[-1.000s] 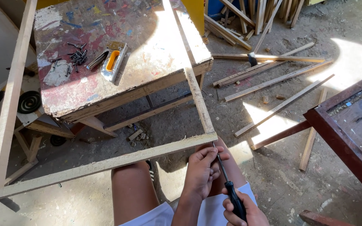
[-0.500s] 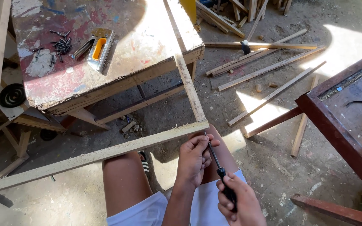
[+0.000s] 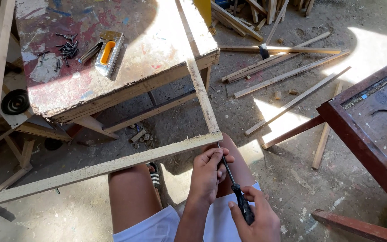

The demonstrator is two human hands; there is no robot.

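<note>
head camera looks steeply down, close over the wooden frame (image 3: pixel 99 168) and floor.

Staple gun (image 3: pixel 106 53), metal with orange insert, laid near the middle of the worn painted table (image 3: pixel 157 62); loose dark nails (image 3: pixel 66 48) scattered just beside it; hammer (image 3: pixel 265 49) and wooden slats (image 3: pixel 287 74) left on the ground.

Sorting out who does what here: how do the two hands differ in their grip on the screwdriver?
The left hand pinches the thin metal shaft near the wooden frame, fingers curled around it; the right hand wraps the black handle of the screwdriver, lower and nearer the body. The left sits above the knee, the right over the white shorts. Both are bare.
</note>
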